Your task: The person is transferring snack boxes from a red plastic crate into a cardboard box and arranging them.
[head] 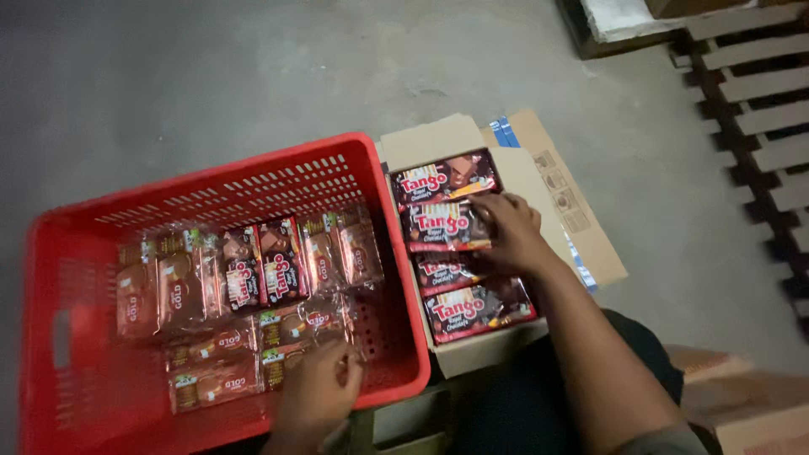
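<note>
A grey concrete floor (211, 76) fills most of the frame, and the slats of a wooden pallet (758, 93) are seen at the upper right. A red plastic crate (76, 278) with a slotted wall takes up the left half of the frame; rows of brown and dark snack packets (253, 278) are laid flat in it, wrapped in clear film. Just beside the crate, at the centre of the frame, an open cardboard box (556, 194) is set, its flaps folded outward. Dark chocolate wafer packs (447, 181) are stacked in it on edge, from the upper centre down toward the lower centre.

The right hand (510, 232) is laid over the wafer packs in the middle of the box, the fingers curled around the edge of one pack (442, 226); how firmly it is held cannot be told. The left hand (316, 392) is seen at the bottom centre, inside the near corner of the crate, resting with bent fingers on the packets there; a closed grasp cannot be made out.
</note>
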